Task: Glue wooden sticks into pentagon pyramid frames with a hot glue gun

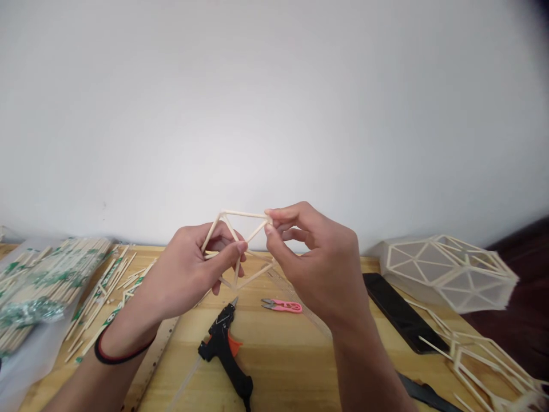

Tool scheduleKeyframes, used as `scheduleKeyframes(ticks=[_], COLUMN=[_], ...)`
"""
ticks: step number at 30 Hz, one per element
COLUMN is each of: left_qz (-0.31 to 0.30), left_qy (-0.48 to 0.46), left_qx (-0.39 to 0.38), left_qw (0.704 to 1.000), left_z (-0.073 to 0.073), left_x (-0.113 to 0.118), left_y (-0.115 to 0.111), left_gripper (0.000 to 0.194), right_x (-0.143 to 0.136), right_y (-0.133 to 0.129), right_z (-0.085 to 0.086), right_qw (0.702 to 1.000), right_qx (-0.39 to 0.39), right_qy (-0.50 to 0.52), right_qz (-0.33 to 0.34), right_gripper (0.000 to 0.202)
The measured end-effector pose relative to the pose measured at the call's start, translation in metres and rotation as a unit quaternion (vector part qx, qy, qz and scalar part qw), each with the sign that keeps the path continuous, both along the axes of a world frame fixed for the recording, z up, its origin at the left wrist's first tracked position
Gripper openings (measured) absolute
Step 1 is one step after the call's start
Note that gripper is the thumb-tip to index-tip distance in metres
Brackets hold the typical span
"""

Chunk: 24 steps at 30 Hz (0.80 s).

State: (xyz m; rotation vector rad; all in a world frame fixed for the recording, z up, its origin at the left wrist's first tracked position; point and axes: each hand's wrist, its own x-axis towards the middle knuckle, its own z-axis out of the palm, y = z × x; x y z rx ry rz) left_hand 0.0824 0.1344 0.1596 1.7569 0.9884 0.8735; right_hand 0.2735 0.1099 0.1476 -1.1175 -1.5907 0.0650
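Note:
A small frame of joined wooden sticks (244, 214) is held up above the table between both hands. My left hand (201, 263) is closed round its left side, with the thumb pressed on a joint near the middle. The thumb and index finger of my right hand (313, 252) pinch its upper right corner. Below the frame lies a black glue gun (225, 349) with an orange trigger, its nozzle pointing up toward the frame. Pink thread snips (283, 305) rest on the table to the right of the glue gun.
Packs of wrapped sticks (55, 280) and loose sticks (103, 292) lie at the left of the wooden table (291, 366). A black phone (405, 312), a covered stick structure (446, 269), a bare stick structure (484, 355) and a dark tool (424, 392) are at the right.

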Motion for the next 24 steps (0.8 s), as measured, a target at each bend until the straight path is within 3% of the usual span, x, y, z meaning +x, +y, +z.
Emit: scheduleKeyframes(ticks=[3, 10, 15, 19, 24], left_qz=[-0.002, -0.018, -0.004, 0.004, -0.008], left_qy=[-0.001, -0.019, -0.017, -0.019, -0.021], left_qx=[0.003, 0.000, 0.004, 0.014, 0.030], left_qw=[1.000, 1.000, 1.000, 1.000, 0.999], left_z=[0.000, 0.004, 0.001, -0.001, -0.001], left_x=[0.000, 0.005, 0.005, 0.002, -0.002], left_y=[0.002, -0.001, -0.001, 0.001, 0.005], left_gripper=[0.024, 0.022, 0.024, 0.024, 0.027], right_x=[-0.001, -0.007, -0.007, -0.003, 0.006], right_y=[0.000, -0.003, -0.003, -0.003, -0.002], right_z=[0.000, -0.001, -0.001, 0.001, 0.004], right_qw=[1.000, 0.997, 0.994, 0.998, 0.992], right_qx=[0.004, 0.036, 0.052, 0.054, -0.056], right_qy=[0.000, -0.019, -0.037, -0.008, 0.083], right_qz=[0.008, -0.073, -0.089, -0.035, 0.081], right_gripper=[0.013, 0.011, 0.012, 0.012, 0.015])
